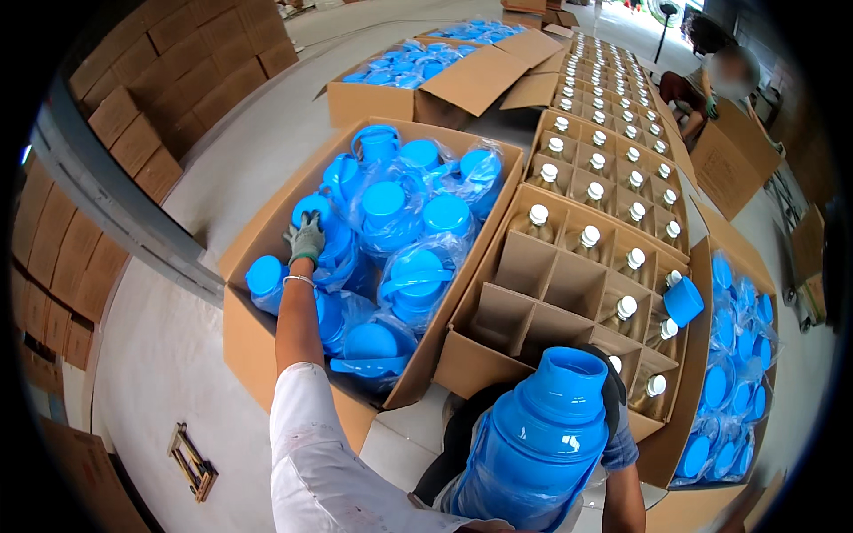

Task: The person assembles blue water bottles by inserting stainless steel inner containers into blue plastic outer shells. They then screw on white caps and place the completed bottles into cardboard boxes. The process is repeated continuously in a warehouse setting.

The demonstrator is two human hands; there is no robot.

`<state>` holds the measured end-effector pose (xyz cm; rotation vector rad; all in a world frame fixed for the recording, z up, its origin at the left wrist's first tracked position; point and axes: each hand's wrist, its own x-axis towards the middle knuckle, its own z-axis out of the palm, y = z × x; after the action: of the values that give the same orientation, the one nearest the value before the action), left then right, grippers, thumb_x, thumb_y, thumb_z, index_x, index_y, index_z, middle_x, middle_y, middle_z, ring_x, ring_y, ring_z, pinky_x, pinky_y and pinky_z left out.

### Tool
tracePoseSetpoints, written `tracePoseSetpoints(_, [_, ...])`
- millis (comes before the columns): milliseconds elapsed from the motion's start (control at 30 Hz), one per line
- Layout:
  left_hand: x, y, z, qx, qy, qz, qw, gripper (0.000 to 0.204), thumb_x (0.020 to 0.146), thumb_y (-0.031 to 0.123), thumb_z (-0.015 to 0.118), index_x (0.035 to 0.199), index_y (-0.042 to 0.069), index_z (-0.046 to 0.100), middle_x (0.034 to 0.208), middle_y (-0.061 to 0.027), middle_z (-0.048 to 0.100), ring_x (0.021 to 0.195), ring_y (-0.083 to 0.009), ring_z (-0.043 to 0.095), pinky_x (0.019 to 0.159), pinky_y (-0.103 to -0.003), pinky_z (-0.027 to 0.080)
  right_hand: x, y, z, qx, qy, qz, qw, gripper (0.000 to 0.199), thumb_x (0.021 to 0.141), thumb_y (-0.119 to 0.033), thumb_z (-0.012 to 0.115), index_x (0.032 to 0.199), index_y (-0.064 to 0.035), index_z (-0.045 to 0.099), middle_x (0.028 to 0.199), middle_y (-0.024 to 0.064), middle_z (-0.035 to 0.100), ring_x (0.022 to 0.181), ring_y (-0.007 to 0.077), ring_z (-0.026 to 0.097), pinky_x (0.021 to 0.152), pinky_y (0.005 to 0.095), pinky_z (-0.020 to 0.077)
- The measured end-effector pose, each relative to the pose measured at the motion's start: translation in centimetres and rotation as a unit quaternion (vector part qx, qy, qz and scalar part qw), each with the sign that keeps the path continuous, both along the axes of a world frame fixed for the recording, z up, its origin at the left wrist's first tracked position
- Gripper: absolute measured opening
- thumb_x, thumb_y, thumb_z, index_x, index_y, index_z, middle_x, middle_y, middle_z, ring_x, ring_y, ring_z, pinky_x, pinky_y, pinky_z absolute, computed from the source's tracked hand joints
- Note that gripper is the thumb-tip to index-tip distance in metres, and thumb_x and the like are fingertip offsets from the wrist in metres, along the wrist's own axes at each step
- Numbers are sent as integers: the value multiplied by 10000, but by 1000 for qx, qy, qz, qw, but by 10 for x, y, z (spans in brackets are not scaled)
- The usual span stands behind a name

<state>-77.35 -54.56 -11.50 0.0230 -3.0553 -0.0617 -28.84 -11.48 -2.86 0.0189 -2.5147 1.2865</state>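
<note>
A large blue plastic vacuum flask [542, 435], partly wrapped in clear film and uncapped at its neck, leans against my lap. My right hand [616, 417], in a dark and blue glove, is closed around its right side; the fingertips are partly hidden. My left arm stretches into an open carton [416, 373] of film-wrapped blue flasks. There my left hand [306, 238], in a grey-green glove, has its fingers curled over the lid of a blue flask [313, 210]. A loose blue cup [683, 300] rests over the divided carton to the right.
Divided cartons [480, 369] hold silvery bottle-shaped liners with white tops [538, 214], and several near cells are vacant. More blue flasks fill a carton [702, 382] at right and others behind. A co-worker [711, 89] handles a carton [733, 160]. Stacked boxes [133, 133] and a metal post [133, 204] stand left.
</note>
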Motion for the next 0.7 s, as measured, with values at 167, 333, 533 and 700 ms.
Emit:
tracePoseSetpoints(167, [6, 51, 26, 23, 16, 9, 1000, 533, 859, 401, 541, 1330, 160, 472, 1303, -150, 488, 1240, -375, 419, 1054, -571, 233, 0, -1, 26, -371, -49, -42, 926, 501, 950, -367, 467, 1328, -40, 422, 1288, 120, 500, 1190, 241, 488, 999, 359, 394])
tracePoseSetpoints(333, [197, 185, 69, 664, -329, -396, 543, 456, 983, 306, 401, 1332, 17, 446, 1344, -168, 471, 1229, -245, 468, 1062, -364, 324, 24, -15, 18, -486, -92, 44, 868, 570, 969, -404, 415, 1405, -50, 321, 1385, 101, 422, 1268, 212, 405, 1073, 360, 312])
tracePoseSetpoints(533, [358, 241, 145, 600, -410, -467, 504, 912, 737, 674, 589, 1353, 24, 419, 1367, -171, 443, 1268, -293, 416, 1058, -401, 325, 95, -37, -3, -643, -188, -31, 742, 617, 953, -414, 453, 1431, -69, 272, 1386, 130, 416, 1267, 206, 403, 1089, 367, 291])
tracePoseSetpoints(700, [377, 250, 138, 654, -427, -425, 458, 743, 814, 477, 637, 1367, 38, 408, 1359, -145, 457, 1241, -248, 436, 1037, -348, 347, 144, -15, 31, -372, -260, -122, 883, 595, 917, -284, 568, 1405, -57, 316, 1398, 141, 380, 1243, 217, 432, 1018, 343, 382])
